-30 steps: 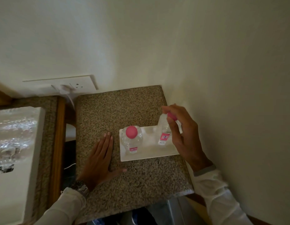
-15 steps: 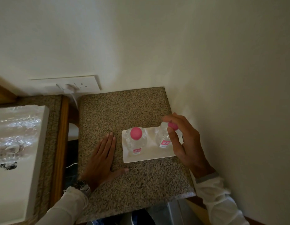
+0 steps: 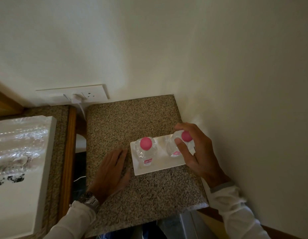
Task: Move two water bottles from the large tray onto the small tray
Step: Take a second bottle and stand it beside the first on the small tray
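The right hand [image 3: 196,150] holds the top of a clear water bottle [image 3: 174,149] with a pink cap [image 3: 186,136]. The thumb [image 3: 181,149] presses on the near side of the bottle's neck, and the other fingers curl over the far side. The bottle stands on the small white tray [image 3: 160,168], right under those fingers, but it is hard to tell if its bottom is fully down.

A second water bottle [image 3: 146,152], also with a pink cap, stands upright on the same tray, left of the thumb. No hand touches it.

The left hand [image 3: 111,169] lies flat and open on the speckled stone counter [image 3: 125,121]. Its fingertips are just beside the tray's left edge. A wristwatch [image 3: 88,199] sits on that wrist.

Far left of the fingers lies a big white tray [image 3: 44,152] with shiny plastic wrap in it.
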Demonstrator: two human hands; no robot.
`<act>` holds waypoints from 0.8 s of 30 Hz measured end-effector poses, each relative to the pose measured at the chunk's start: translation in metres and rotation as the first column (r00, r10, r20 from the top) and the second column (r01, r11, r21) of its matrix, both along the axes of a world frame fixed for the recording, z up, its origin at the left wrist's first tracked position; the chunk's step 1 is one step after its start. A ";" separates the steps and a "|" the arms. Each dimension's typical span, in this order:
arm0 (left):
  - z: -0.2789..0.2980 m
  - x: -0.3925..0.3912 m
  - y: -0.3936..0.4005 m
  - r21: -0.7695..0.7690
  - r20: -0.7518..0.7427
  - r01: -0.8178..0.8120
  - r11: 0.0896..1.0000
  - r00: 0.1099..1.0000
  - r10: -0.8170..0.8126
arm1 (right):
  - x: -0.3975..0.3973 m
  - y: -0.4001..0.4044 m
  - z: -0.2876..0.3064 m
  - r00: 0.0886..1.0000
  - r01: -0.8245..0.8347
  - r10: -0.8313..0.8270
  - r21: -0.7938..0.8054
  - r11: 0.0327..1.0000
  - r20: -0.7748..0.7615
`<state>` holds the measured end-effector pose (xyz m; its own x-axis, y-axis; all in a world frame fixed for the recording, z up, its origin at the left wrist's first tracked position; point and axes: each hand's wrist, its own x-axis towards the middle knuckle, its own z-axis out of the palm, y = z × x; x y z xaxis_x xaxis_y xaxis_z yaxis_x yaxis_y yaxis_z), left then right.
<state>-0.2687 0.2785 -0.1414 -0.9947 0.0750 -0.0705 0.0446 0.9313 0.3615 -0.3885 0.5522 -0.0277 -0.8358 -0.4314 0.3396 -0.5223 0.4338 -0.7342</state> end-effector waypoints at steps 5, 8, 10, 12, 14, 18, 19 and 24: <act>0.014 -0.018 0.017 0.293 0.006 -0.218 0.931 0.974 0.226 | -0.004 -0.004 0.013 0.955 0.251 -0.226 -0.111 0.962 0.194; 0.015 -0.028 0.024 0.455 0.099 -0.306 0.836 0.951 0.295 | -0.005 -0.006 0.013 0.872 0.379 -0.330 -0.072 0.923 0.361; 0.014 -0.032 0.025 0.515 0.179 -0.371 0.773 0.928 0.326 | -0.003 -0.006 0.007 0.806 0.425 -0.342 -0.070 0.903 0.483; 0.015 -0.035 0.026 0.561 0.225 -0.401 0.724 0.916 0.332 | -0.002 -0.005 -0.005 0.727 0.492 -0.357 -0.082 0.867 0.586; 0.015 -0.037 0.025 0.566 0.223 -0.414 0.713 0.910 0.350 | 0.000 -0.006 -0.015 0.664 0.544 -0.394 -0.050 0.838 0.635; 0.017 -0.039 0.027 0.590 0.214 -0.432 0.682 0.898 0.384 | -0.005 -0.008 -0.029 0.581 0.527 -0.414 0.064 0.847 0.701; 0.018 -0.040 0.028 0.589 0.221 -0.448 0.673 0.890 0.399 | -0.008 -0.007 -0.032 0.558 0.516 -0.406 0.080 0.853 0.724; 0.023 -0.044 0.030 0.583 0.280 -0.517 0.627 0.852 0.443 | -0.011 -0.006 -0.043 0.526 0.440 -0.423 0.189 0.878 0.738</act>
<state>-0.3131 0.3089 -0.1189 -0.8919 -0.3482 -0.2886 -0.4140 0.3714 0.8311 -0.3999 0.5467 -0.0711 -0.8766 0.0507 -0.4786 0.4505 0.4365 -0.7788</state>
